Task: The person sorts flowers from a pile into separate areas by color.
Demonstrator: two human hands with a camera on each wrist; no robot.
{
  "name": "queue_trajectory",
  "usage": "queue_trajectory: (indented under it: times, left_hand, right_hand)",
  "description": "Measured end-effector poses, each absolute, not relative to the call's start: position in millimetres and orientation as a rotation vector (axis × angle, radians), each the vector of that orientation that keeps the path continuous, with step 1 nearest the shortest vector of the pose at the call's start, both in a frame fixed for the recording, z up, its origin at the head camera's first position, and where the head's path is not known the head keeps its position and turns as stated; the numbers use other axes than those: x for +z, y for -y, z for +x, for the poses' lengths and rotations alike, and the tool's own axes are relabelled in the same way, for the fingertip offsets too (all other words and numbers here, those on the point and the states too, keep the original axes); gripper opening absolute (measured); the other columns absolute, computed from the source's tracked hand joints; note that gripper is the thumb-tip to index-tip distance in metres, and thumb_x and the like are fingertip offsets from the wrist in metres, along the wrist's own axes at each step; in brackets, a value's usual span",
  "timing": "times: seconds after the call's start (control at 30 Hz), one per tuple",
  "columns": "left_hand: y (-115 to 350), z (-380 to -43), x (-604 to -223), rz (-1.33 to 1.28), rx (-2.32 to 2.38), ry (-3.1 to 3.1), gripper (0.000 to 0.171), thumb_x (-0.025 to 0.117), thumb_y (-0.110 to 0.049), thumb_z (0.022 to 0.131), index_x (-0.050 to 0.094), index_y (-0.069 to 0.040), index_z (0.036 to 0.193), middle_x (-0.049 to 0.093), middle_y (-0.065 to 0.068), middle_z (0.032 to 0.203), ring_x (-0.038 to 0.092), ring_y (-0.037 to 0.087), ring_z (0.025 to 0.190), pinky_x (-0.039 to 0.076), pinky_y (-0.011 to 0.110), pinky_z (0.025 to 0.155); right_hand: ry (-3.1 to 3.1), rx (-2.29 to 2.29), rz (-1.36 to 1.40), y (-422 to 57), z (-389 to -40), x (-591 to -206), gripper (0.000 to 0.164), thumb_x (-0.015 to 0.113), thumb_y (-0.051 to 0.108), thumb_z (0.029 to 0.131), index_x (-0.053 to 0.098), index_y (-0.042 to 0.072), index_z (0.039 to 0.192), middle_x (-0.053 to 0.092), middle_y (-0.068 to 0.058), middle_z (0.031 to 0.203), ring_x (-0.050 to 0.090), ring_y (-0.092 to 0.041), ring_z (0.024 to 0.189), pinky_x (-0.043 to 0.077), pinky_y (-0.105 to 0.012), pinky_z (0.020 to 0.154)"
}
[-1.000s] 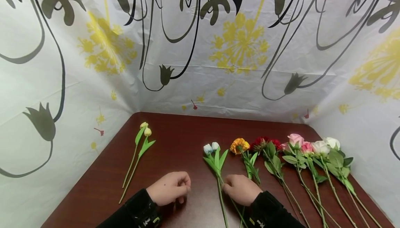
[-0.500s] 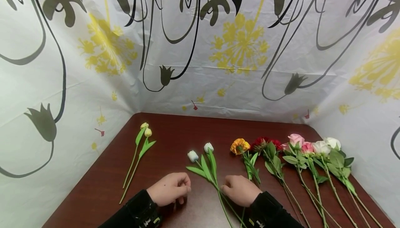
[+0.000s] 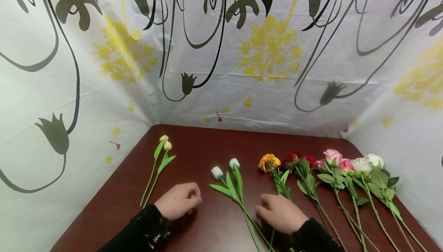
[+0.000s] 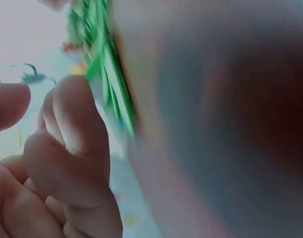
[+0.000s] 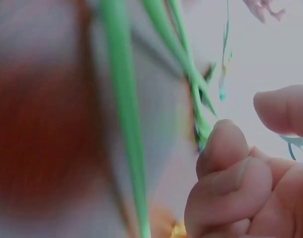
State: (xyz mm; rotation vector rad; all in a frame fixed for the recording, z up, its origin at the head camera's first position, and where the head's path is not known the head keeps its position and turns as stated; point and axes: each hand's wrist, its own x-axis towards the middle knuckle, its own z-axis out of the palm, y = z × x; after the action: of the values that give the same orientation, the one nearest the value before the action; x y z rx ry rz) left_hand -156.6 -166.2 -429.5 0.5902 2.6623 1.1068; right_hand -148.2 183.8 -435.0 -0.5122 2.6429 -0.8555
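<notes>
Two pale blue-white tulips (image 3: 234, 163) lie on the table between my hands, flower heads spread apart and stems crossing lower down. To their left is my left hand (image 3: 178, 201), fingers loosely curled and holding nothing; its wrist view shows a gap between thumb and fingers. My right hand (image 3: 282, 213) is beside the tulip stems on their right, over the stem of an orange flower (image 3: 269, 162). In the right wrist view, the thumb (image 5: 282, 109) stands apart from the curled fingers, and green stems (image 5: 124, 99) pass outside the hand.
Two yellow tulips (image 3: 167, 146) lie at the table's left side. Along the right lie dark red flowers (image 3: 291, 160), pink roses (image 3: 333, 156) and white roses (image 3: 375, 160) with long stems. A patterned white sheet (image 3: 214, 106) encloses the brown table (image 3: 207, 140).
The tulips' heads have spread apart and shifted left since the first frame. Since then my right hand has moved right, away from their stems, and my left hand has drawn left.
</notes>
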Motion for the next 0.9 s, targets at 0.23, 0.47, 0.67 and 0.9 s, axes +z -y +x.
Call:
queue_trajectory:
  times: [0.23,0.47,0.67,0.9]
  left_hand:
    - [210,-175,-418,0.272,0.824,-2.987,0.01,0.067,-0.025,0.097,0.062,-0.02,0.091,0.057,-0.005,0.072,0.052,0.014,0.063,0.043,0.035,0.062]
    - [255,-191,-429,0.116,0.563,-3.076,0.017,0.07,-0.025,0.091,0.058,-0.015,0.085,0.053,0.0,0.07,0.05,0.018,0.062,0.038,0.035,0.056]
    - [278,-199,-442,0.07,0.49,-3.073,0.027,0.076,-0.026,0.087,0.055,-0.013,0.077,0.05,0.001,0.067,0.048,0.019,0.059,0.035,0.035,0.053]
    - [281,-202,-445,0.114,0.477,-3.061,0.025,0.069,-0.015,0.088,0.054,-0.011,0.068,0.048,0.003,0.061,0.047,0.02,0.055,0.036,0.034,0.052]
  right_hand:
    - [-2.766,-0.851,-0.379,-224,-140,-425,0.023,0.06,0.039,0.102,0.059,0.018,0.092,0.049,-0.001,0.069,0.044,-0.015,0.059,0.034,-0.035,0.058]
    - [-2.769,-0.901,-0.278,-254,-132,-422,0.027,0.058,0.043,0.102,0.061,0.017,0.093,0.051,-0.002,0.071,0.045,-0.015,0.06,0.034,-0.033,0.058]
    - [-2.728,-0.979,-0.22,-275,-128,-419,0.034,0.056,0.046,0.102,0.06,0.013,0.099,0.05,-0.004,0.074,0.044,-0.016,0.063,0.035,-0.035,0.059]
    - [-2.724,-1.007,-0.231,-285,-124,-425,0.035,0.056,0.047,0.102,0.06,0.012,0.097,0.052,-0.003,0.071,0.044,-0.014,0.058,0.034,-0.031,0.055]
